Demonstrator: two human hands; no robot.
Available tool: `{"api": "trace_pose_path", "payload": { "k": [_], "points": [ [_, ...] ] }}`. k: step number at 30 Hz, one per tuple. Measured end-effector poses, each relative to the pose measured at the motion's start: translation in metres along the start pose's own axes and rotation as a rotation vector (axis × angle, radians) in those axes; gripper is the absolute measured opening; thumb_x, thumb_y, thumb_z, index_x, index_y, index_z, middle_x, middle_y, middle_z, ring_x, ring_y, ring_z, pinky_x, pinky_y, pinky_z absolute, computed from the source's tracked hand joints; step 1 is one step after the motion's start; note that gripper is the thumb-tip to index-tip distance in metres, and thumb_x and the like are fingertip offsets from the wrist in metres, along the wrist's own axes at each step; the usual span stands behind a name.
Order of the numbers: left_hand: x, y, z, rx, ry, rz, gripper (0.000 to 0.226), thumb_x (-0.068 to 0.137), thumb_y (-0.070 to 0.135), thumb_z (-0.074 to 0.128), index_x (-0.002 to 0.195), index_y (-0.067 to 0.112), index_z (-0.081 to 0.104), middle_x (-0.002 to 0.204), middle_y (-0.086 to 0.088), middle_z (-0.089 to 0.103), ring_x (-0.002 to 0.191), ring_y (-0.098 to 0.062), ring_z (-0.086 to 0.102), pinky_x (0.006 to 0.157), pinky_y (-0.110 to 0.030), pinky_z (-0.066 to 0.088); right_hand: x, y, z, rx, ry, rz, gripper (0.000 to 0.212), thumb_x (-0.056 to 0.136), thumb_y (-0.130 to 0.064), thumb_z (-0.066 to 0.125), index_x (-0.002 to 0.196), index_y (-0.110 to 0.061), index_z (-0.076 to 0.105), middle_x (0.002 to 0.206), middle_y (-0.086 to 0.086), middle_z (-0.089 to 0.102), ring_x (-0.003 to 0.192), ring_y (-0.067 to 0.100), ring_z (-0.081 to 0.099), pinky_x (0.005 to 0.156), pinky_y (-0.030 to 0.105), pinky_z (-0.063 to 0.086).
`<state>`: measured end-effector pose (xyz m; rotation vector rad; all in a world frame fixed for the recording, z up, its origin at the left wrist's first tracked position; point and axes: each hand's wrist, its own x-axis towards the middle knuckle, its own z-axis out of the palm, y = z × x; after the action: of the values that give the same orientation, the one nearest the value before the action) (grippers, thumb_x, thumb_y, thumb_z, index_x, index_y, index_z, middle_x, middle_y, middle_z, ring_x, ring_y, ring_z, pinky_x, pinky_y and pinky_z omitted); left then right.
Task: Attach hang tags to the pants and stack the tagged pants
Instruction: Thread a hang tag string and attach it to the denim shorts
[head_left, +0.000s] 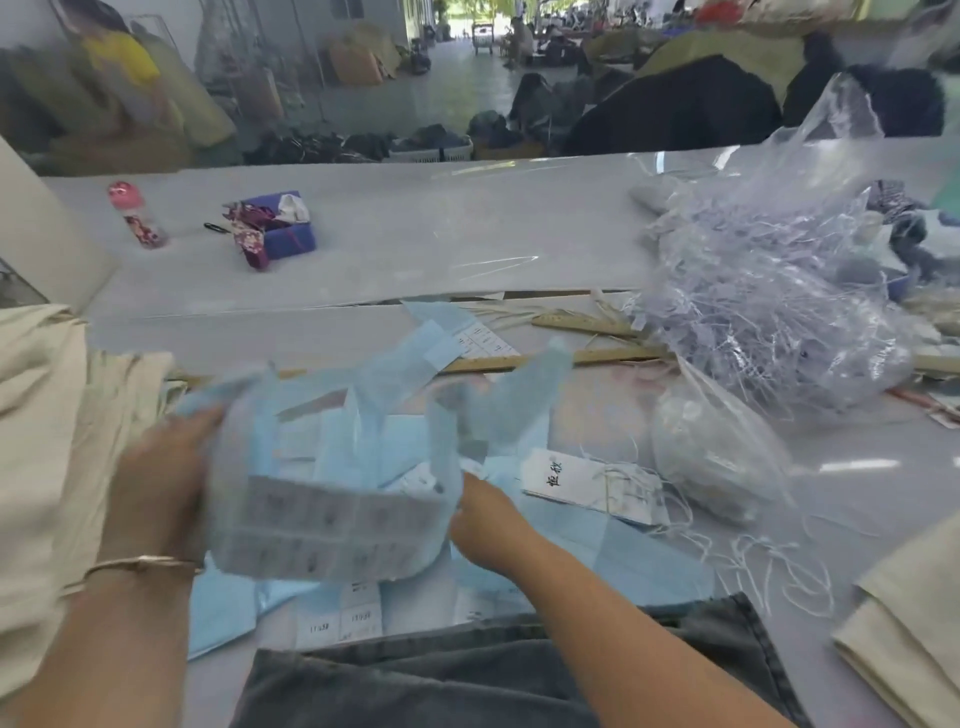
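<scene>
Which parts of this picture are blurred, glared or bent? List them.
Head view: motion blur smears the light blue label sheets and the left hand gripping them; the right hand is sharper; glare streaks the clear plastic film on the table; the wide-angle lens bows the table's far edge.

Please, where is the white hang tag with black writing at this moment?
In the head view, the white hang tag lies right of centre on the table, just right of the right hand and left of the clear plastic bag.
</scene>
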<state>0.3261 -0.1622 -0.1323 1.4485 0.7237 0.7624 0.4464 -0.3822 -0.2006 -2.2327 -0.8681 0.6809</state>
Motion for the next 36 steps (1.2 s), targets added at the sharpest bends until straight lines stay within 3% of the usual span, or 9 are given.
{"api": "trace_pose_path", "payload": {
  "k": [2,4,8,11,15,19,30,33,36],
  "points": [
    [0.001,-0.02,-0.001,0.084,0.092,-0.126,0.045,0.086,0.009,0.067,0.128,-0.002,0.057,0.114,-0.018,0.064,0.101,-0.037,0.062,0.1,-0.031,0.044,0.02,-0.014,0.009,-0.095,-0.098,-0.024,0.029,0.091,-0.006,0.048,0.071,-0.025,0.041,0.086,-0.002,0.052,0.082,0.017,0.045,0.066,0.009,0.034],
    [-0.003,-0.029,0.008,0.329,0.157,-0.174,0.057,0.088,0.017,0.069,0.138,0.004,0.044,0.119,-0.019,0.06,0.108,-0.038,0.058,0.094,-0.046,0.048,0.032,-0.017,0.013,-0.13,-0.132,0.001,0.028,0.086,0.001,0.041,0.076,-0.023,0.053,0.091,0.002,0.059,0.092,0.023,0.05,0.074,0.022,0.037],
    [-0.021,-0.037,0.027,0.933,0.194,0.369,0.057,0.089,0.034,0.058,0.132,-0.001,0.047,0.134,-0.027,0.048,0.127,-0.044,0.04,0.108,-0.051,0.027,0.039,-0.002,0.006,-0.136,0.064,0.054,0.035,0.082,-0.002,0.043,0.1,-0.017,0.069,0.11,0.003,0.066,0.103,0.025,0.057,0.075,0.026,0.04],
    [-0.061,-0.041,0.062,0.89,-0.188,0.568,0.053,0.082,0.054,0.049,0.124,0.023,0.059,0.14,0.001,0.051,0.138,-0.025,0.036,0.115,-0.047,0.021,0.044,0.021,-0.007,-0.107,0.387,0.144,0.023,0.082,-0.009,0.047,0.091,-0.019,0.065,0.1,0.001,0.067,0.1,0.024,0.057,0.075,0.03,0.043],
    [-0.097,-0.073,0.104,1.187,-0.773,0.555,0.059,0.077,0.07,0.045,0.129,0.042,0.051,0.151,0.025,0.031,0.149,-0.005,0.002,0.112,-0.05,-0.026,0.059,0.066,-0.029,-0.365,0.53,0.33,0.036,0.087,-0.025,0.056,0.121,-0.017,0.051,0.12,0.003,0.055,0.114,0.025,0.047,0.088,0.037,0.038],
    [-0.084,-0.104,0.105,1.438,-0.75,0.362,0.051,0.086,0.046,0.048,0.135,0.038,0.039,0.157,0.014,0.019,0.149,-0.012,-0.01,0.097,-0.054,-0.04,0.074,0.088,-0.039,-0.441,0.419,0.54,0.071,0.077,-0.059,0.067,0.124,-0.013,0.041,0.125,0.007,0.05,0.119,0.028,0.045,0.092,0.041,0.035],
    [-0.035,-0.127,0.082,1.338,-0.287,0.348,0.041,0.096,0.031,0.037,0.136,0.028,0.05,0.15,0.008,0.041,0.148,-0.016,0.018,0.116,-0.057,-0.006,0.107,0.074,-0.041,-0.353,0.215,0.597,0.037,0.074,-0.035,0.074,0.099,-0.02,0.051,0.12,0.006,0.05,0.118,0.026,0.042,0.092,0.04,0.03],
    [-0.059,-0.12,0.096,1.006,-0.486,0.422,0.079,0.079,0.073,0.039,0.144,0.028,0.039,0.145,0.007,0.044,0.14,-0.016,0.033,0.12,-0.048,0.014,0.082,0.077,-0.037,-0.167,0.44,0.379,0.02,0.08,-0.02,0.064,0.1,-0.022,0.064,0.115,0.003,0.054,0.113,0.024,0.045,0.09,0.036,0.035],
    [-0.087,-0.123,0.11,1.159,-0.698,0.405,0.109,0.056,0.089,0.044,0.147,0.049,-0.003,0.154,0.01,0.014,0.143,-0.016,0.011,0.121,-0.043,0.009,0.031,0.078,-0.029,0.166,0.67,0.2,0.019,0.077,0.0,0.057,0.084,-0.016,0.063,0.093,0.002,0.061,0.09,0.02,0.053,0.081,0.031,0.043]
  ]
}}
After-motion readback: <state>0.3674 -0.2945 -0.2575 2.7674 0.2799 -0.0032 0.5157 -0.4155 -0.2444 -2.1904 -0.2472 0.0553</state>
